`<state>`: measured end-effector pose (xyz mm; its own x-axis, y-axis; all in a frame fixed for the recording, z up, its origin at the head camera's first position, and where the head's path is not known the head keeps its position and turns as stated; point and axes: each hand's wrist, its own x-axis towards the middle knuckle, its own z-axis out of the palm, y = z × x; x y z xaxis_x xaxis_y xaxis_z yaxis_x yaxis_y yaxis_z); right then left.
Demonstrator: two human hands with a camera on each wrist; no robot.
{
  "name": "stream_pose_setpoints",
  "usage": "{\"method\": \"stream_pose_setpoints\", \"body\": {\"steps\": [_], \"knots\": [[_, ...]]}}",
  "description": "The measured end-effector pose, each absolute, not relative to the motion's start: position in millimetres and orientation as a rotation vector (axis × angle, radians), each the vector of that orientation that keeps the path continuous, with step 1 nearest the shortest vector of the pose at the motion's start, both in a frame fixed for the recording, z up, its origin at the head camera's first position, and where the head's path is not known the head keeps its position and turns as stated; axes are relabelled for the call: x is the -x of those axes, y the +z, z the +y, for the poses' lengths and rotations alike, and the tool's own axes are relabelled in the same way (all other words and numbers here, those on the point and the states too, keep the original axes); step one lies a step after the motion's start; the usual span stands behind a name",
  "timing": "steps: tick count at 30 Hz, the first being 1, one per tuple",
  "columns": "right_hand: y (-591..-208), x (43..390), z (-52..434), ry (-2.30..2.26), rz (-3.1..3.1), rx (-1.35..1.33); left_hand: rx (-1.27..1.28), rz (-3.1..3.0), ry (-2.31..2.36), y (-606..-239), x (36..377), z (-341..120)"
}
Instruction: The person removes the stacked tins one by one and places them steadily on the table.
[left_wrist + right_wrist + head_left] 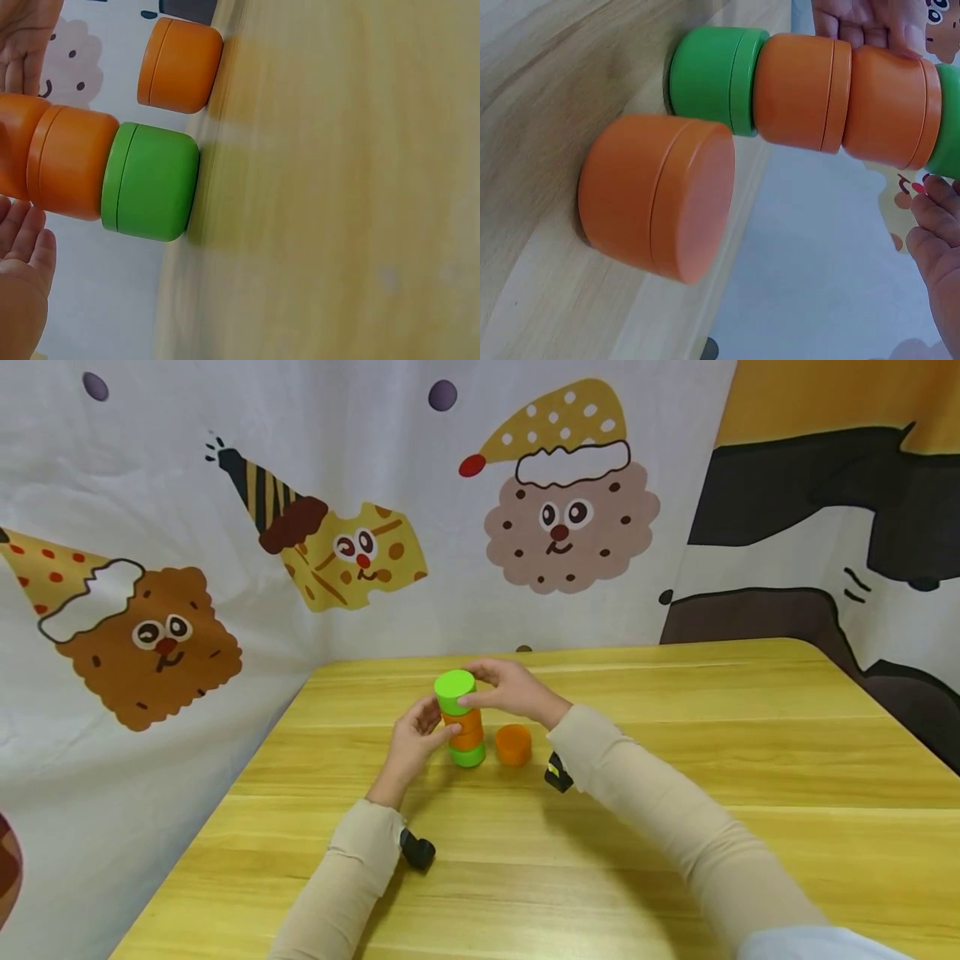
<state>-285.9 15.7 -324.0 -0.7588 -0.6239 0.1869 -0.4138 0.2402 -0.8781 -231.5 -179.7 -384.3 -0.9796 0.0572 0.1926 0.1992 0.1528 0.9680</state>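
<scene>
A printed cloth backdrop (300,527) with cartoon biscuit faces in party hats hangs behind and to the left of a yellow wooden desk (675,777). On the desk, at about 11 o'clock from the view's middle in the head view, stands a stack of round jars (463,720): a green one at the bottom (150,182), two orange ones (840,97) above it, and a green top jar (454,690) crowning it. The stack leans a little, the upper orange jar sitting slightly askew on the one below. The right hand (512,688) comes in from 3 o'clock of the stack and holds the green top jar, fingers curled round its far side and thumb on the near side. The left hand (414,743) is at 9 o'clock of the stack, fingers loosely bent against the orange jars, steadying them rather than wrapping them. A single orange jar (513,744) stands on the desk just beside the stack's base at 3 o'clock, not touching it. A small dark wrist camera (417,850) shows under the left sleeve.
</scene>
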Motion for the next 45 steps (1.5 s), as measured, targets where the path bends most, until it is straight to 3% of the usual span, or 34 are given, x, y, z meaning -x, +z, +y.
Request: {"method": "stream_pose_setpoints", "body": {"steps": [15,26,45], "knots": [[-327,283,13,-1.564,2.295,0.975,0.293,-2.279,-2.007,-392,235,-178],[-329,283,12,-1.586,2.286,0.968,0.271,-2.32,-1.986,-372,220,-172],[-326,285,19,-1.694,2.32,0.892,0.286,-2.277,-1.953,-394,238,-179]]}}
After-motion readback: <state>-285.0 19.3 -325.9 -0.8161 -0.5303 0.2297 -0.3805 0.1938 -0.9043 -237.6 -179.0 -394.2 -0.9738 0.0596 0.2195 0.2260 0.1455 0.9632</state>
